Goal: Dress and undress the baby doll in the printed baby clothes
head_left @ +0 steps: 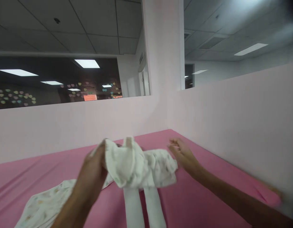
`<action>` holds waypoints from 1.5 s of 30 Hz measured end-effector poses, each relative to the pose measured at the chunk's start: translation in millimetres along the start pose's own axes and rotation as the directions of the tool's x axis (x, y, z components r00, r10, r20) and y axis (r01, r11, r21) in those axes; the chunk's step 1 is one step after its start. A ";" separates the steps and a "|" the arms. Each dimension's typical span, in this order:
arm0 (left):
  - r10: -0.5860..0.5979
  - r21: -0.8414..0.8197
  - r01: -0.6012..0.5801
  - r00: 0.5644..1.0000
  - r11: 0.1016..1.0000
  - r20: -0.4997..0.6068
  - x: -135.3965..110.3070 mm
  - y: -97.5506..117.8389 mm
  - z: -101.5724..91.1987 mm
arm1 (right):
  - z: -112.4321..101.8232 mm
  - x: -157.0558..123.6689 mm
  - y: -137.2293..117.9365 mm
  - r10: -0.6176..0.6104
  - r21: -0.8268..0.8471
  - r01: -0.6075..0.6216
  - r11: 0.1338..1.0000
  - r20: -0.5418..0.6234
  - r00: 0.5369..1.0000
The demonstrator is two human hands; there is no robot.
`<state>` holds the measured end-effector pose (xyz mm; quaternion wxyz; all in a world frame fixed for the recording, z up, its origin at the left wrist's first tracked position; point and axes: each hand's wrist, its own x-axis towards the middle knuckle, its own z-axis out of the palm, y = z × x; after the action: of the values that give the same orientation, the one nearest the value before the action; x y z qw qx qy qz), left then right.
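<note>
A small white baby garment with a faint print is bunched up in front of me. My left hand grips its left edge, the fingers partly hidden behind the cloth. The garment's sleeve extends to the right. Close by the sleeve's end is my right hand, with loosely bent fingers and nothing visible in them; motion blurs it a little. Below the garment, two white leg-shaped pieces stretch toward me side by side. What they join onto is covered by the cloth.
Another white printed cloth lies at the lower left on the pink sheet. Low white walls meet in a corner behind the pink surface. Above them are large windows showing ceiling lights.
</note>
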<state>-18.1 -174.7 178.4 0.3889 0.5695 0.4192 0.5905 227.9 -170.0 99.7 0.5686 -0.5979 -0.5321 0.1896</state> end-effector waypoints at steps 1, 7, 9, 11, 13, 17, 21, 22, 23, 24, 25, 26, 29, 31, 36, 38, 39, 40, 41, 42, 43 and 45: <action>-0.029 0.000 0.029 0.999 1.000 0.021 -4.2 -2.8 7.8 | 7.4 -15.1 -6.4 -0.053 0.014 0.052 0.999 0.112 0.992; -0.039 0.018 0.035 0.966 0.999 0.257 -20.3 -17.2 31.6 | 52.7 -72.4 -17.2 -0.532 -0.178 0.549 0.817 0.138 0.836; -0.034 0.035 0.025 0.958 0.999 0.283 -20.8 -15.7 23.9 | 55.3 -60.1 -6.6 -0.459 -0.217 0.470 0.856 0.100 0.883; -0.008 0.010 0.005 0.962 1.000 0.273 -17.6 -13.1 9.9 | 47.6 -38.0 3.3 -0.255 -0.170 0.270 0.948 0.106 0.961; 0.062 -0.064 -0.048 0.967 0.997 0.247 -11.1 -10.7 -6.1 | 32.8 -14.3 7.8 -0.053 -0.063 0.064 0.996 0.156 0.986; 0.192 -0.140 -0.165 0.958 0.976 0.211 4.1 -3.4 -27.4 | 1.9 15.9 -3.8 0.120 0.110 -0.162 0.981 0.319 0.940; 0.223 -0.179 -0.189 0.955 0.965 0.196 10.6 10.6 -24.0 | -14.7 15.7 -33.4 0.042 0.179 -0.120 0.977 0.386 0.922; 0.222 -0.190 -0.185 0.956 0.964 0.194 10.3 14.3 -19.9 | -16.5 11.4 -42.0 0.033 0.162 -0.107 0.981 0.406 0.913; 0.213 -0.194 -0.175 0.957 0.965 0.195 9.2 17.6 -14.9 | -17.5 5.4 -50.4 0.027 0.133 -0.090 0.987 0.416 0.909; 0.199 -0.190 -0.161 0.959 0.969 0.201 7.5 20.5 -9.4 | -17.8 -1.9 -58.6 0.014 0.102 -0.061 0.993 0.415 0.910; 0.181 -0.178 -0.145 0.960 0.973 0.212 5.5 23.0 -3.7 | -17.6 -10.4 -66.0 -0.017 0.080 -0.017 0.997 0.404 0.915; 0.163 -0.157 -0.129 0.960 0.979 0.227 3.2 25.2 1.9 | -16.9 -19.5 -72.4 -0.069 0.073 0.044 0.996 0.390 0.918; 0.111 -0.055 -0.098 0.947 0.994 0.301 -4.2 30.9 14.6 | -12.9 -43.0 -84.4 -0.259 0.147 0.214 0.966 0.478 0.839; 0.080 0.027 -0.096 0.931 0.995 0.356 -8.6 34.5 17.6 | -10.5 -49.1 -86.3 -0.260 0.208 0.163 0.964 0.637 0.726; 0.069 0.130 -0.123 0.931 0.984 0.359 -13.1 35.6 4.2 | -19.2 -29.7 -81.3 -0.245 0.377 -0.118 0.919 0.779 0.578; 0.068 0.129 -0.126 0.922 0.984 0.380 -10.9 30.4 -7.6 | -29.1 -17.2 -80.1 -0.233 0.435 -0.166 0.885 0.722 0.651; 0.062 0.131 -0.126 0.909 0.983 0.412 -9.0 27.0 -14.1 | -34.6 -11.5 -80.3 -0.210 0.440 -0.169 0.882 0.688 0.694; 0.052 0.135 -0.125 0.892 0.983 0.449 -6.8 23.4 -20.6 | -40.2 -6.1 -80.8 -0.187 0.429 -0.157 0.890 0.656 0.732; 0.041 0.144 -0.125 0.876 0.982 0.481 -4.5 20.2 -26.8 | -45.5 -1.3 -81.5 -0.173 0.409 -0.131 0.903 0.625 0.761; 0.029 0.155 -0.123 0.864 0.980 0.503 -2.0 17.5 -32.5 | -50.7 3.0 -82.1 -0.173 0.389 -0.096 0.916 0.601 0.781; 0.026 0.160 -0.126 0.856 0.979 0.516 0.4 15.8 -37.5 | -55.6 6.9 -82.6 -0.184 0.369 -0.057 0.928 0.583 0.791; 0.056 0.145 -0.154 0.848 0.977 0.527 4.9 15.4 -45.0 | -64.4 13.7 -82.9 -0.231 0.331 0.035 0.943 0.575 0.784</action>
<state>-63.1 -177.7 194.5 0.4009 0.7631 0.3187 0.3942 251.5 -206.8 196.1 0.4646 -0.3715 -0.6918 0.4092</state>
